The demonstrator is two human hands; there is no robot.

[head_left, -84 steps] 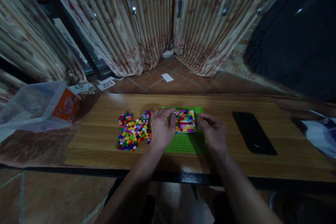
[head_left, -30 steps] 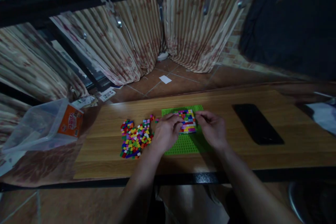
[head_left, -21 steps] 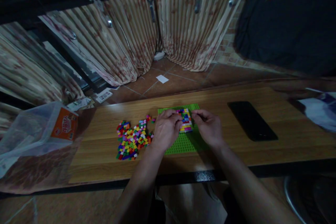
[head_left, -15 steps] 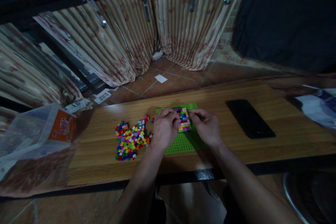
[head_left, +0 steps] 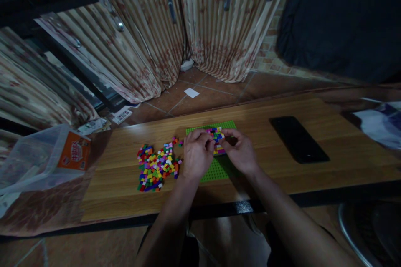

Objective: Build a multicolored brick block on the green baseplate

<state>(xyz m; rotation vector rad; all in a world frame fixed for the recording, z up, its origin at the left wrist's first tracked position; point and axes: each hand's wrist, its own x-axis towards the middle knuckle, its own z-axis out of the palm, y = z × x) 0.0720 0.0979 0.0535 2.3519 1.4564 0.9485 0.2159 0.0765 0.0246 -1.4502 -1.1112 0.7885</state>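
Observation:
A green studded baseplate (head_left: 216, 170) lies on the wooden tabletop, with a layered block of multicoloured building bricks (head_left: 216, 134) on its upper part. My left hand (head_left: 198, 155) is closed at the block's left side, its curled fingers gripping that edge. At the right side, my right hand (head_left: 240, 150) is closed, thumb and forefinger touching the block and covering its right edge. Whatever the right fingertips pinch is too small and hidden to make out. Left of my left hand lies a heap of loose building bricks (head_left: 158, 167) in many colours.
A black phone (head_left: 299, 139) lies to the right on the wooden tabletop (head_left: 109, 146). A clear plastic box (head_left: 37, 162) with an orange label stands at the far left. Beyond the table hang striped curtains (head_left: 216, 33); white paper (head_left: 191, 92) lies on the tiled floor.
My right hand has moved left, from beside the brick block onto its right edge. My left hand stays at the left side. The view has shifted slightly.

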